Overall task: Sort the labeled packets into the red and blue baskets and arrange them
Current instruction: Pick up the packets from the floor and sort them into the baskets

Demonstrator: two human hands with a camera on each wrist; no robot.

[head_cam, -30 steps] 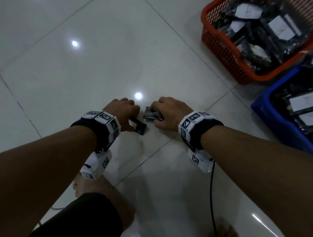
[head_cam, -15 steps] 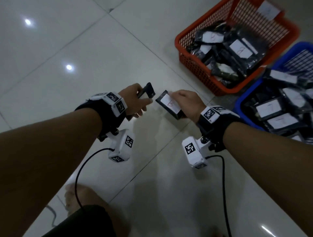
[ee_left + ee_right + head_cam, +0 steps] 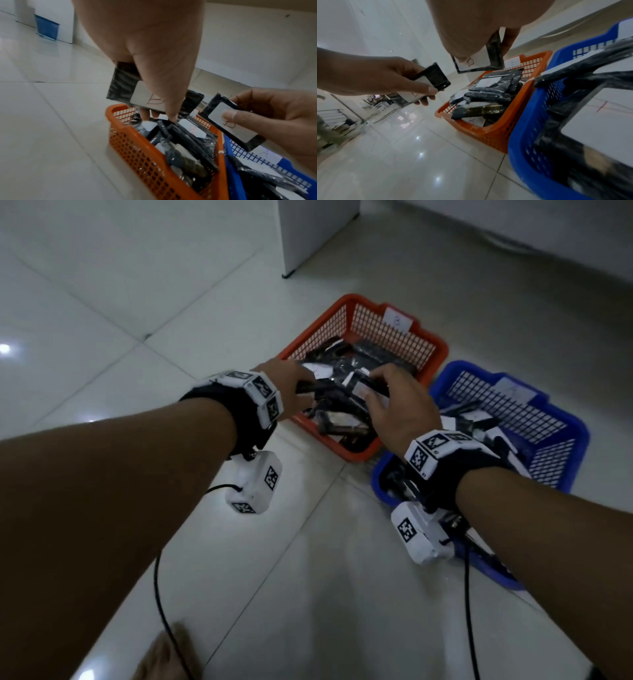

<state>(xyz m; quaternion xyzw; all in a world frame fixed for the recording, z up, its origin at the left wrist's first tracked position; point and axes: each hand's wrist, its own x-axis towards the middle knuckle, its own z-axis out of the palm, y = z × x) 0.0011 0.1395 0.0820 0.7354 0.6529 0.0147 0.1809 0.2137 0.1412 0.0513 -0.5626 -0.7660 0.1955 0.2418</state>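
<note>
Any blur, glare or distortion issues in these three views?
Head view: dim, mildly blurred, glare spots on the floor. Left wrist: sharp enough to read B on both held packets. Right wrist: strong wide-angle warp, blue basket smeared, floor glare, palm blocks the top.

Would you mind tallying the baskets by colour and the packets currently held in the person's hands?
Red basket: 1
Blue basket: 1
Packets held in hands: 2, one marked B in the left hand and one marked B in the right hand
Total: 4
The packets lying in the baskets overlap too much to count.
</note>
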